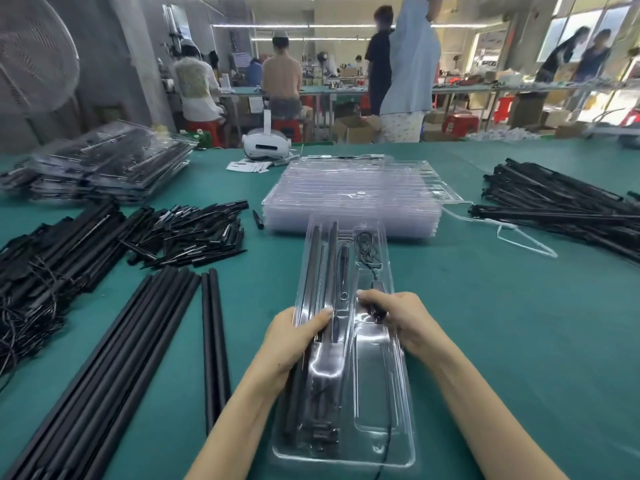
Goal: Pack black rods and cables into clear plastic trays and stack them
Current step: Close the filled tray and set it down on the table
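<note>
Clear tray [372, 375] near the tabletop's front edge looks light and flexible; left hand [294, 336] grips its rods [313, 271], right hand [394, 315] pinches the cable [367, 252].

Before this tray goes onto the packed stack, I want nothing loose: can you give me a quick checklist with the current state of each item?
1. Rods seated in the tray channels: ok.
2. Cable coiled in its pocket: not ok, a length trails over the near rim.
3. Left hand holds the tray's left side: ok.
4. Right hand done with the cable piece: not ok.
5. Packed stack sitting level: cannot tell.
</note>
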